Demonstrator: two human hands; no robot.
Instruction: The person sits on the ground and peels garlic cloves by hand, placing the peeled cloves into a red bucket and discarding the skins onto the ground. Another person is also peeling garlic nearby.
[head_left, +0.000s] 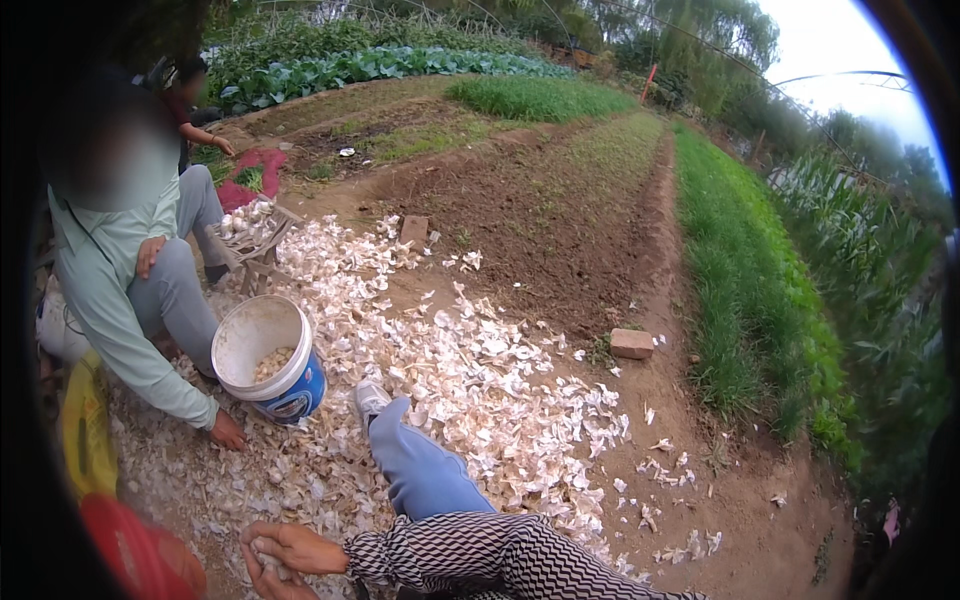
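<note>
At the lower left, my right hand, coming from a black-and-white patterned sleeve, is closed around a pale piece that looks like garlic. My left hand is just below, cupped against the same piece and partly cut off by the picture's lower edge. White and pinkish garlic skins cover the ground around my outstretched leg. Ahead of my hands stands a white and blue plastic bucket with peeled garlic cloves in its bottom. Whole garlic bulbs lie on a small stool-like stand behind it.
A co-worker in a pale green jacket sits left of the bucket, one hand on the skins. Another person is farther back by a red cloth. A red object stands lower left. Bricks lie beside the soil bed.
</note>
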